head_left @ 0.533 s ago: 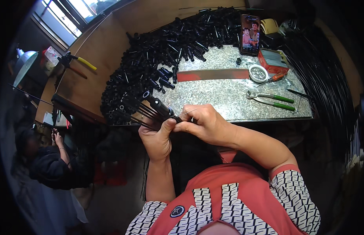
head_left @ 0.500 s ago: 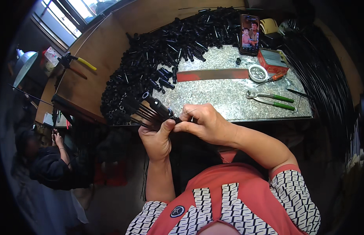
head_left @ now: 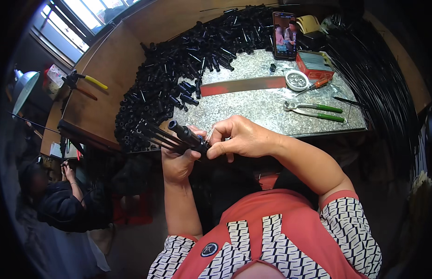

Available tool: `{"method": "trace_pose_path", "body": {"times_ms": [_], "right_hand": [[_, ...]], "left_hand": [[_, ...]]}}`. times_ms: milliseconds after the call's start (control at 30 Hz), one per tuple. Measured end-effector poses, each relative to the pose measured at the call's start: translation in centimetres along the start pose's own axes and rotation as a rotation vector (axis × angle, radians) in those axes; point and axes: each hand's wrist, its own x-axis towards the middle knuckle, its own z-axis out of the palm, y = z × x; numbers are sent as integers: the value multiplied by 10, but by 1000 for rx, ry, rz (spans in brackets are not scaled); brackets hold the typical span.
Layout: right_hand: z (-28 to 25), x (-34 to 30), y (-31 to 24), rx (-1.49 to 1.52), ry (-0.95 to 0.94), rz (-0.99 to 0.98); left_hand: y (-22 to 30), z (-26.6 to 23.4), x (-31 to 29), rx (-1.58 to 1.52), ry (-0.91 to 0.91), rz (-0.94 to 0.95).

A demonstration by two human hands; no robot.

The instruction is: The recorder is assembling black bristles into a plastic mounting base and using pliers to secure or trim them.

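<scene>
In my left hand is a black tubular piece, its hollow end tilted up and to the left. Several thin black rods fan out beside it, gripped by the same hand. My right hand is closed at the lower end of the tube, thumb and forefinger pinched together. A fine pale wire shows by those fingers; its ends are hidden. Both hands are in front of the near edge of the speckled worktop.
Heaped black tubular parts cover the worktop's left and back. Green-handled pincers, a white bowl, a screwdriver, a red box and a phone lie right. Long black rods line the far right. Another person sits left.
The tube and rods have turned slightly, and my right fingers have moved in closer against the tube's lower end. More of the left fingers shows behind the tube. The whole view has shifted a little.
</scene>
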Motion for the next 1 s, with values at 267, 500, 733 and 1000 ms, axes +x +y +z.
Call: {"method": "trace_pose_path", "body": {"times_ms": [267, 500, 733, 1000], "right_hand": [[13, 12, 16, -209, 408, -238], [31, 21, 35, -499, 511, -528], [31, 17, 34, -385, 410, -401], [19, 20, 40, -117, 268, -135]], "left_hand": [[-25, 58, -2, 119, 369, 152], [-13, 65, -4, 461, 492, 15], [2, 40, -12, 573, 355, 1], [1, 34, -12, 597, 323, 28]]}}
